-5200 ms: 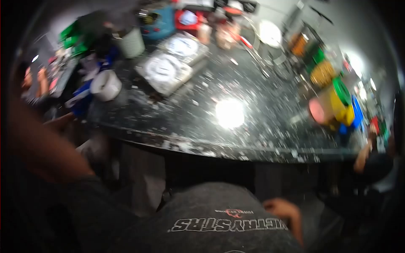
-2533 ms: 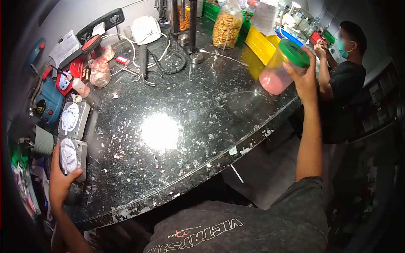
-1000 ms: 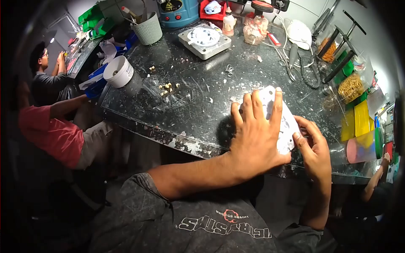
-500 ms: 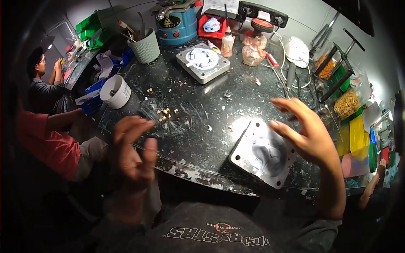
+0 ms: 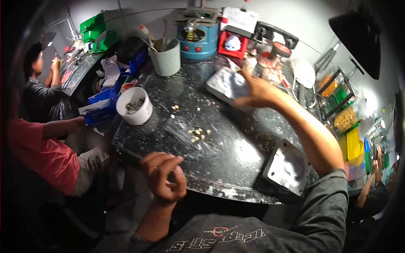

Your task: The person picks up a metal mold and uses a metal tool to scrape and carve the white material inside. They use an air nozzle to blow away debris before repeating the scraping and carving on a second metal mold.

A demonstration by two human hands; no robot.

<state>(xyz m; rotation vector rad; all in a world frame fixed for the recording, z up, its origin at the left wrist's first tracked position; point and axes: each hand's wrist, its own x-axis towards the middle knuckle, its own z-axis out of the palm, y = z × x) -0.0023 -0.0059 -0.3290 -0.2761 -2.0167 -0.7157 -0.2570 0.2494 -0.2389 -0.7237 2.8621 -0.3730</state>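
Grey metal block point(image 5: 222, 87) at the back, with the right hand point(image 5: 262, 92) over its right end, fingers and thumb spread; can't tell if they're gripping it. Left hand point(image 5: 167, 176) is by the front edge of the bench point(image 5: 219, 158), fingers loosely curled, nothing visible in it. Second metal block point(image 5: 291, 168) lies near the front right, hollow side up, pale inside. Progress-wise, all I can vouch for is that both blocks are out and well apart, not put together. Can't judge what's left beyond that.

Farther out there's a bunch of small pale bits point(image 5: 197, 135), a white tub point(image 5: 139, 113) and a ribbed cup point(image 5: 166, 63). Writing: the blue burner point(image 5: 199, 47) has a black label with a yellow emblem, letters too blurry. The clipboard sheet point(image 5: 240, 20) is unreadable. The dark shirt point(image 5: 219, 234) has upside-down outlined letters, "ICT" at best.
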